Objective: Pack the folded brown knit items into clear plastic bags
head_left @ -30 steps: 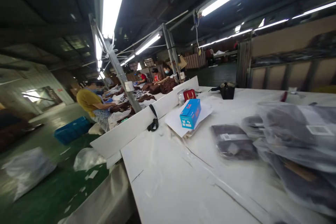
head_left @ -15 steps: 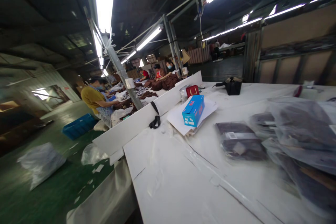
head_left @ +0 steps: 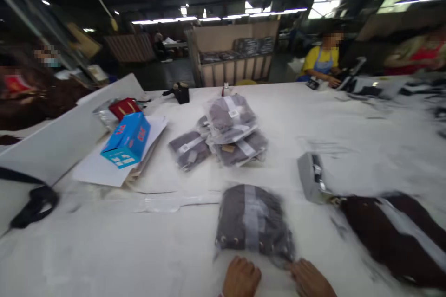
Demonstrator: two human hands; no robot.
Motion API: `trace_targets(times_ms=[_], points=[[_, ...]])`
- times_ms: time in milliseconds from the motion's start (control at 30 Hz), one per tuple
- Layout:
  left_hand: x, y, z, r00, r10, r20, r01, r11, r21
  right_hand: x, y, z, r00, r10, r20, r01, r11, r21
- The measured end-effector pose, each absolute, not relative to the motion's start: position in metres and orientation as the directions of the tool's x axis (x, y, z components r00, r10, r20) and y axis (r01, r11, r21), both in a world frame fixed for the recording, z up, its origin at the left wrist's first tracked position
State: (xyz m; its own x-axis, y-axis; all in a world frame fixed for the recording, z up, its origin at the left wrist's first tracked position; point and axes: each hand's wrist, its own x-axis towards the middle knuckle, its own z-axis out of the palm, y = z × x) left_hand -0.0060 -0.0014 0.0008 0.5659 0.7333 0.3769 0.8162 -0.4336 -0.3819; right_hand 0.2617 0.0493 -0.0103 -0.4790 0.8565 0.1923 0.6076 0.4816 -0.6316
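Observation:
A dark folded garment with a grey band down its middle lies on the white table just ahead of me. My left hand sits at the garment's near edge with its fingers curled under; what they grip is hidden. My right hand is closed at the garment's near right corner and touches it. Both hands show only partly at the bottom of the blurred picture.
A pile of bagged garments lies mid-table, a blue box on white papers to its left. A brown garment and a grey packet lie right. A black strap hangs left. A person in yellow works at the far side.
The view has swung right and down, from the factory aisle to the table straight ahead. Both hands and the dark folded garment have come into view.

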Motion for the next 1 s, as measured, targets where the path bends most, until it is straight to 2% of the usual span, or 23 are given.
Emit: trace_targets(times_ms=[100,200,233,300,367,433,533,600,767,867,1000], points=[[-0.040,-0.016,0.011,0.375,0.857,0.352,0.927,-0.359,-0.112,0.273,0.051,0.007,-0.530,0.844,0.089,0.595,0.444,-0.670],[-0.086,-0.035,0.023,0.252,0.918,0.305,0.960,-0.277,0.040,0.268,0.054,0.025,-0.379,0.921,-0.088,0.563,0.154,-0.812],[-0.099,-0.039,0.026,0.209,0.931,0.298,0.956,-0.259,0.136,0.264,0.054,0.030,-0.315,0.936,-0.159,0.536,0.037,-0.844],[-0.117,-0.042,0.031,0.078,0.964,0.256,0.886,-0.185,0.426,0.256,0.053,0.035,-0.182,0.944,-0.274,0.460,-0.164,-0.873],[-0.122,-0.038,0.037,-0.110,0.989,0.101,0.705,0.006,0.709,0.249,0.053,0.038,-0.068,0.942,-0.330,0.360,-0.285,-0.888],[-0.118,-0.028,0.044,-0.241,0.967,-0.084,0.542,0.206,0.815,0.243,0.055,0.039,0.006,0.940,-0.340,0.264,-0.330,-0.906],[-0.104,-0.008,0.049,-0.334,0.924,-0.186,0.488,0.339,0.804,0.235,0.060,0.038,0.110,0.950,-0.292,0.254,-0.311,-0.916],[-0.095,0.006,0.045,-0.388,0.901,-0.192,0.519,0.386,0.763,0.230,0.065,0.033,0.187,0.952,-0.241,0.371,-0.296,-0.880],[-0.079,0.031,0.016,-0.478,0.829,-0.291,0.637,0.555,0.535,0.221,0.077,0.014,0.237,0.950,-0.202,0.613,-0.308,-0.727],[-0.081,0.038,0.011,-0.463,0.824,-0.327,0.717,0.565,0.408,0.219,0.080,0.008,0.220,0.944,-0.247,0.703,-0.329,-0.631],[-0.089,0.036,0.027,-0.406,0.877,-0.255,0.797,0.477,0.371,0.217,0.082,0.009,0.199,0.939,-0.279,0.794,-0.321,-0.516]])
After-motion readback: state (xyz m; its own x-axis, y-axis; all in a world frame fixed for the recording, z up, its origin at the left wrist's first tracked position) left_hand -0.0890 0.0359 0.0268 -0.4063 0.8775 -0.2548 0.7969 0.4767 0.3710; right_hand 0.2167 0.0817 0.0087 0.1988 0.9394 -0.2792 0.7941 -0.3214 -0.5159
